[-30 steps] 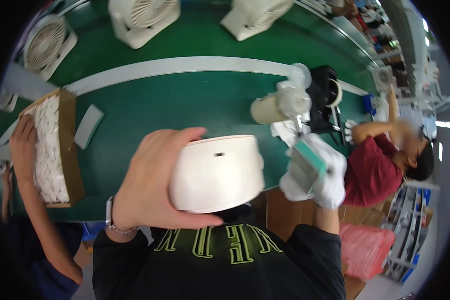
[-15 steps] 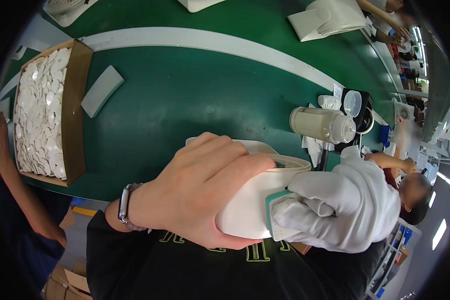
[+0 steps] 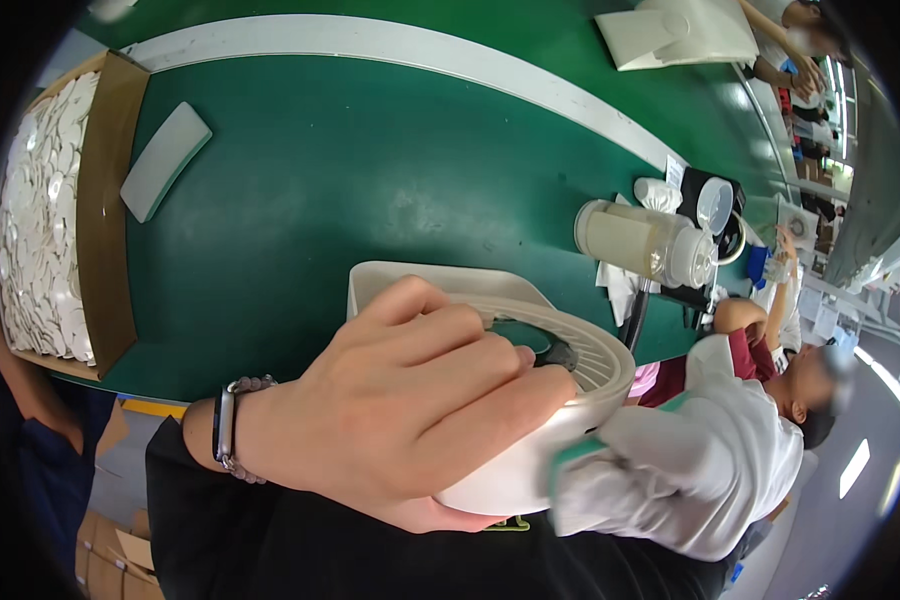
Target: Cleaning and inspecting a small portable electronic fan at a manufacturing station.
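My bare left hand (image 3: pixel 410 420), with a watch and a bead bracelet at its wrist, grips a white plastic housing (image 3: pixel 495 488) that has a round ribbed grille and an oblong base part behind it. Its fingers lie across the grille, and a dark round part shows inside. At the housing's right side is my right hand (image 3: pixel 685 440), in a white cloth glove and blurred by motion. It is closed on a pad with a green edge (image 3: pixel 577 455), held against or very near the housing; the glove covers most of the pad.
A cardboard box (image 3: pixel 110 230) full of white discs stands at left, beside a pale block (image 3: pixel 167 162). At right lie a jar of pale liquid (image 3: pixel 640 240), tissues and black items. A white housing (image 3: pixel 680 35) sits beyond the white strip (image 3: pixel 370 40). Other people sit nearby.
The housing has tilted, so more of its ribbed grille and base part shows. My gloved hand and the pad have shifted slightly down along its side. The view has shifted a little.
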{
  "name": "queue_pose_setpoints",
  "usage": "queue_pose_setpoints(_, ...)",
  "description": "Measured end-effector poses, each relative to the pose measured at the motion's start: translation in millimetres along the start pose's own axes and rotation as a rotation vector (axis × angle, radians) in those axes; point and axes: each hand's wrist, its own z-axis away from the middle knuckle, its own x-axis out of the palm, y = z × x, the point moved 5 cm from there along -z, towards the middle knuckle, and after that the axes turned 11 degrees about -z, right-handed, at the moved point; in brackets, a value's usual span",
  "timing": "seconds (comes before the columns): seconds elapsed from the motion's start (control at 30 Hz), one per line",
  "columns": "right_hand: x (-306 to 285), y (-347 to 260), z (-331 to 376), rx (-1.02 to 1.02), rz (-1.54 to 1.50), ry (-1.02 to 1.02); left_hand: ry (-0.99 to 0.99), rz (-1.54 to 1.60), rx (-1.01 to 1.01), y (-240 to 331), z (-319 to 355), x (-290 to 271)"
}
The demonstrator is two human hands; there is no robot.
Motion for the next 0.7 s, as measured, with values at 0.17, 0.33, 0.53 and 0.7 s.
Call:
queue_pose_setpoints(0.17,0.6,3.6,-10.0,-0.064,-0.13,0.005,-0.051,-0.092,-0.004,-3.4,-1.0,-2.1)
queue_pose_setpoints(0.33,0.5,-1.2,-2.4,-0.107,-0.065,0.02,-0.045,-0.083,0.043,0.9,1.4,-2.0)
queue_pose_setpoints(0.53,-26.4,12.2,27.0,-0.144,-0.115,0.239,-0.036,-0.09,0.024,0.5,-2.6,-4.3)
queue_pose_setpoints(0.7,-22.1,21.9,38.3,-0.282,-0.032,0.367,-0.068,-0.087,0.03,-1.9,-3.2,-6.3)
